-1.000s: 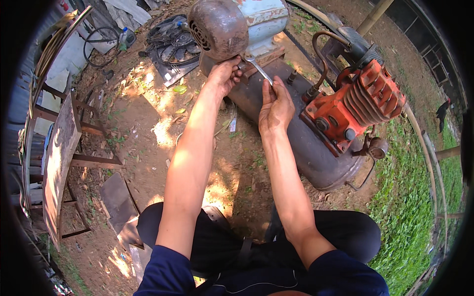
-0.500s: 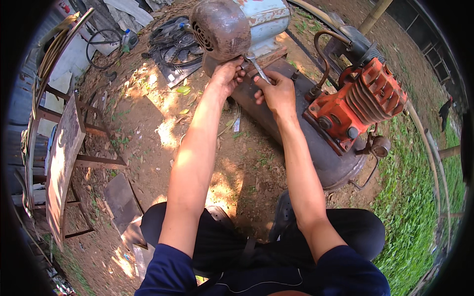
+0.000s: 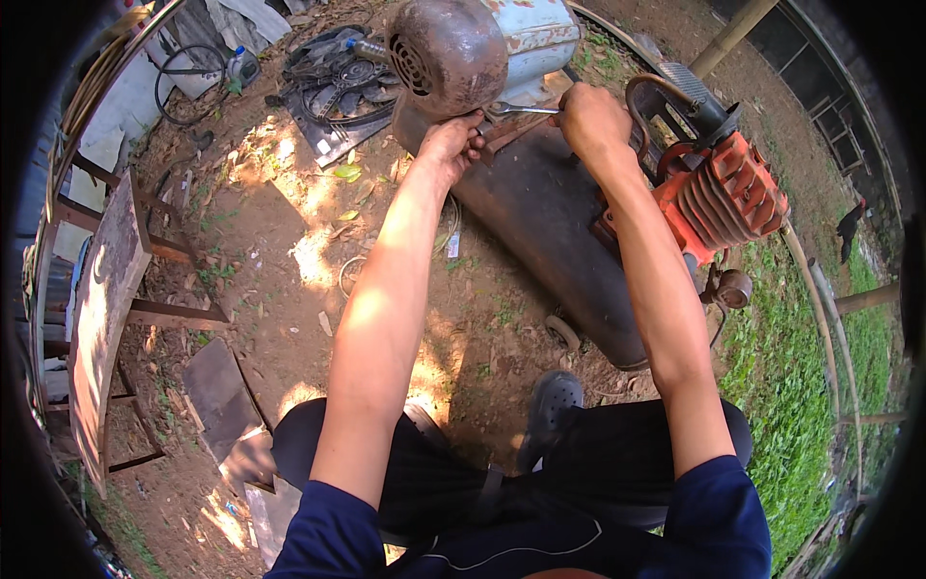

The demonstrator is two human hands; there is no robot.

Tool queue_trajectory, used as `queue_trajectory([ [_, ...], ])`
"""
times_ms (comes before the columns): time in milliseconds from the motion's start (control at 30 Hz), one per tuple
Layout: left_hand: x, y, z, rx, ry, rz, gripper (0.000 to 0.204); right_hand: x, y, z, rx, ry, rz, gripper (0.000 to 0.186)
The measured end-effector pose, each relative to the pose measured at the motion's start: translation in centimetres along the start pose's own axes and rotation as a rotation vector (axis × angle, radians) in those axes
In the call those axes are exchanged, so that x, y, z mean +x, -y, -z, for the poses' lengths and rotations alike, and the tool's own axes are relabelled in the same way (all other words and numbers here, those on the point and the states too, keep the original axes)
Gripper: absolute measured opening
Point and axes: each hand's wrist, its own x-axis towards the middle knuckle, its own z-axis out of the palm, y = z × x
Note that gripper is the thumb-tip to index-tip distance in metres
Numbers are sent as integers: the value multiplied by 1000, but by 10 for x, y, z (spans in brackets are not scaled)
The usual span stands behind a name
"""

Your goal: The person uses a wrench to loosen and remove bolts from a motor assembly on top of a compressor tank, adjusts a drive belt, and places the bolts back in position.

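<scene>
A rusty round fan cover caps the near end of a light-blue electric motor. The motor sits on a rusty mounting plate on top of a dark air compressor tank. In my right hand is a wrench, gripped at one end. It points left, its other end close beneath the motor's base. My left hand is closed just under the fan cover, at the edge of the mounting plate. What its curled fingers hold, if anything, is hidden.
To the right, an orange-red finned compressor pump stands on the tank, partly behind my right forearm. Black hoses and parts lie on the ground at the far left. A tilted wooden table stands at left.
My right hand has swung right and away with the wrench, turning it from slanted to nearly level. My left hand stays under the fan cover. The view has shifted slightly.
</scene>
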Motion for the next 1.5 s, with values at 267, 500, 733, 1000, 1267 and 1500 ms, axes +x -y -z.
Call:
queue_trajectory([
  [267,-4,-3,0,29,20,24,13,31,21,6,-164,-3,-38,25],
  [500,-5,-2,-3,4,13,13,12,38,10,-17,-238,-117,15,25],
  [733,-4,-1,-3,-36,21,8,15,32,9,5,-247,-58,229,28],
  [1000,-5,-3,-4,-21,9,18,14,34,14,23,-216,88,396,44],
  [1267,-6,-3,-3,-15,13,11,12,31,36,26,-197,-56,307,40],
  [1500,-6,-4,-3,23,7,-22,12,26,44,31,-183,-93,253,39],
])
